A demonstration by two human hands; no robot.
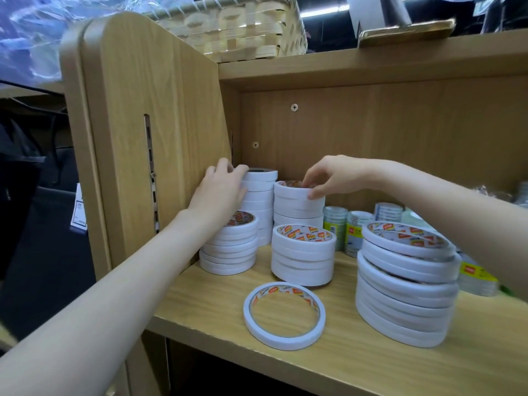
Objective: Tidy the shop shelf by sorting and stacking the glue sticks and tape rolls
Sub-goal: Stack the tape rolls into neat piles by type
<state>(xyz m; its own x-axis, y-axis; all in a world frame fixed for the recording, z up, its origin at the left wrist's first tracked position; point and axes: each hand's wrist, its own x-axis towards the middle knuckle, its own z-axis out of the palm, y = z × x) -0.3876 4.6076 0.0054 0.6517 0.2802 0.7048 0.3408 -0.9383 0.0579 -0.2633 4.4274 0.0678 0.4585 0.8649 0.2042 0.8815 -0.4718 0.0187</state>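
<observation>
White double-sided tape rolls stand in several stacks on the wooden shelf [217, 298]. My left hand [220, 190] rests against the side of the tall back-left stack [261, 201], fingers on its top roll. My right hand [328, 178] pinches the top roll of the back-middle stack [298, 204] between thumb and fingers. A low stack [228, 250] stands at front left, another stack [303, 255] in the middle, and a large leaning stack [405, 284] at right. One single roll [284, 314] lies flat near the front edge.
Clear tape rolls in wrappers [354, 230] stand behind the right stack, with more packs [477, 278] at far right. The cabinet's side panel [148, 132] is close on the left. A woven basket [243, 27] sits on the top board above.
</observation>
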